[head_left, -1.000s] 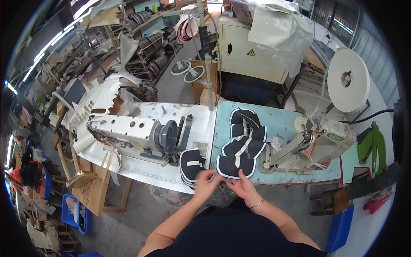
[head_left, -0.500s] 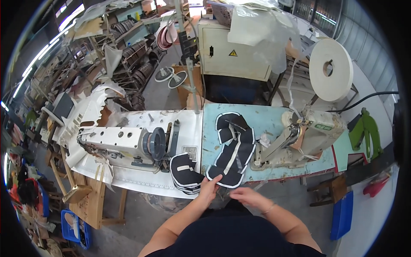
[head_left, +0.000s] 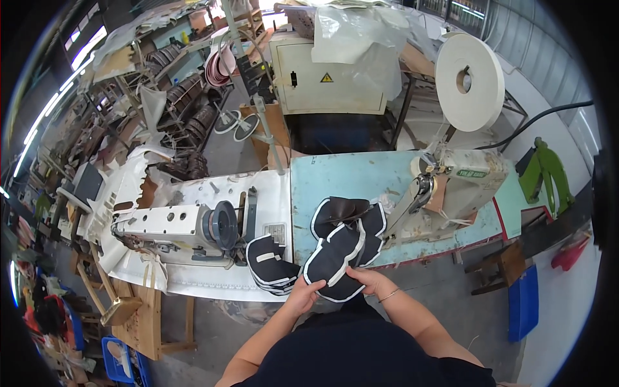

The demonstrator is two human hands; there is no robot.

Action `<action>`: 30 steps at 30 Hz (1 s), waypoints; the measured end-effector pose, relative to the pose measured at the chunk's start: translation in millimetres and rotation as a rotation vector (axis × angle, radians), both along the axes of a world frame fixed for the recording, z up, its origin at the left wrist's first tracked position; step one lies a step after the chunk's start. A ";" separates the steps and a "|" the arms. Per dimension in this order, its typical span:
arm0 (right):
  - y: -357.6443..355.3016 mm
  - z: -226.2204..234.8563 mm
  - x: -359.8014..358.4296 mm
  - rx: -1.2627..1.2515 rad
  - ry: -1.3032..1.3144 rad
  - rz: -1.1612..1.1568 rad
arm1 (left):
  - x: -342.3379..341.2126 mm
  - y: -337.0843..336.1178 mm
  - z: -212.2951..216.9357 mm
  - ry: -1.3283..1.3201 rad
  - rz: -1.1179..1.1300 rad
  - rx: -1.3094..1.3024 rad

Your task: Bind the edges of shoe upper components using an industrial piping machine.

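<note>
My left hand [head_left: 304, 293] and my right hand [head_left: 369, 280] both grip the near edge of a dark shoe-upper piece with white trim [head_left: 332, 261] at the front of the light blue table [head_left: 348, 177]. More dark pieces [head_left: 348, 216] lie piled behind it. A stack of similar dark pieces with white tabs [head_left: 269, 264] sits just left of my left hand on the white table [head_left: 193, 277]. A cream sewing machine [head_left: 451, 187] stands to the right of the pile.
A second sewing machine [head_left: 174, 229] lies on the white table at left. A large white tape roll [head_left: 469, 80] stands above the right machine. A cream cabinet [head_left: 329, 84] is behind the table. Blue crates [head_left: 523, 303] and a stool [head_left: 500, 264] sit on the floor at right.
My right hand came back up to the front piece, and both hands now hold its near edge. The view shifted slightly, and the pile looks rearranged.
</note>
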State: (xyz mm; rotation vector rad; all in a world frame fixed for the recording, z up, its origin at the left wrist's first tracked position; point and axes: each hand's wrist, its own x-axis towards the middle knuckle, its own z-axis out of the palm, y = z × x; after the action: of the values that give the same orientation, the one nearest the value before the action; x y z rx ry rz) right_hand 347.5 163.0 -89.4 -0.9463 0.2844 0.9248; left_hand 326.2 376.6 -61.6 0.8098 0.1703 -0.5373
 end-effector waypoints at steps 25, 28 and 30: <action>55.3 -16.5 -0.7 -0.400 -0.330 -0.511 | 8.1 -20.6 3.4 -0.020 0.214 0.185; 59.4 -7.1 -1.3 -0.312 -0.270 -0.557 | 4.1 -21.3 -1.3 -0.275 0.199 0.577; 47.9 -29.5 5.7 -0.125 -0.202 -0.597 | -0.2 -28.4 3.1 -0.441 0.060 0.803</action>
State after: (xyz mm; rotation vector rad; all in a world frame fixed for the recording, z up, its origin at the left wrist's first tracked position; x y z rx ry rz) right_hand 353.2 210.9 -118.8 -0.9832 0.4258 0.2648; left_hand 326.0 348.2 -58.5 1.6776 -0.0062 -0.2067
